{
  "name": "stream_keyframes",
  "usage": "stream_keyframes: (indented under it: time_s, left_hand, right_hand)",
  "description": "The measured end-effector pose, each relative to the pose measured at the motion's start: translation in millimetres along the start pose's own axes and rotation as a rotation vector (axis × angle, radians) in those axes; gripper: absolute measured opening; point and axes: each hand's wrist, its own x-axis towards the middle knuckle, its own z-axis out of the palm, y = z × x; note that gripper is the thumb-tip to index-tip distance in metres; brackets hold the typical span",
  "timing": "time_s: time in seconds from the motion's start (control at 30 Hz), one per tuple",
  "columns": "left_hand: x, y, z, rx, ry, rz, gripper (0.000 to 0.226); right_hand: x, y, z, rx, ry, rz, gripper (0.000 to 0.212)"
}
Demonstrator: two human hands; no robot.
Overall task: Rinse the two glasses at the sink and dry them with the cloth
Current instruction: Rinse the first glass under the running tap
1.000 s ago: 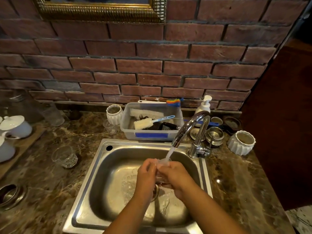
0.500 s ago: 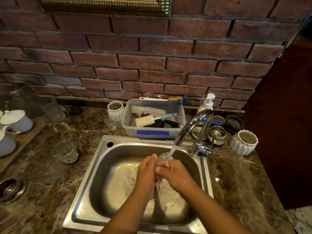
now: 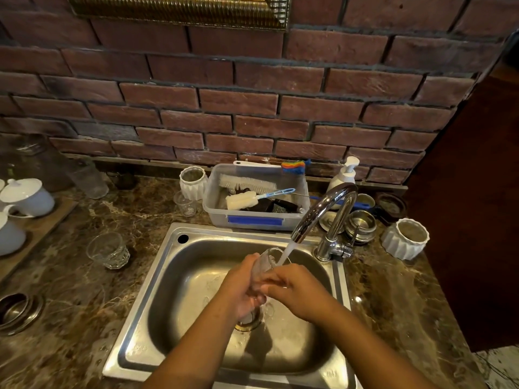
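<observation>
Tilting its mouth up into the stream from the faucet (image 3: pixel 323 209), the clear glass (image 3: pixel 265 262) hangs over the sink (image 3: pixel 179 276), likely so the water flushes its inside. The left hand (image 3: pixel 241 287) wraps its fingers round the body, and the right hand (image 3: pixel 297 290) grips the near side, steadying it. The second glass (image 3: pixel 108 249) stands on the surface (image 3: pixel 70 318), left of the sink.

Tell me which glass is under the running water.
The glass held by left hand and right hand over the sink. The faceted glass and the small glass stand on the counter.

two hands (image 3: pixel 242 289) (image 3: pixel 299 290) — two ribbed pots (image 3: pixel 193 183) (image 3: pixel 405 239) — one sink (image 3: pixel 224 231)
</observation>
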Motion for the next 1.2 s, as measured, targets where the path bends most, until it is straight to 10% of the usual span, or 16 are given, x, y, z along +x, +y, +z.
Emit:
stream_keyframes:
  time_s: [0.2, 0.47, 0.73, 1.03, 1.2]
  left_hand:
    - [2, -20, 3, 0.225, 0.084, 0.508, 0.021]
    - [0, 0, -11, -0.115, -0.13, -0.188, 0.042]
    - [7, -33, 6, 0.115, 0.125, 0.439, 0.029]
    - [5, 1, -13, -0.106, -0.201, -0.228, 0.043]
    - [-1, -14, 20, 0.117, 0.185, 0.301, 0.027]
  right_hand:
    - [4, -10, 6, 0.536, 0.143, 0.339, 0.019]
    - [-2, 6, -10, -0.27, -0.159, -0.117, 0.026]
    - [3, -19, 17, 0.544, 0.235, 0.34, 0.024]
    - [-5, 2, -16, -0.087, -0.147, -0.064, 0.021]
    - [-1, -6, 9, 0.404, 0.195, 0.228, 0.02]
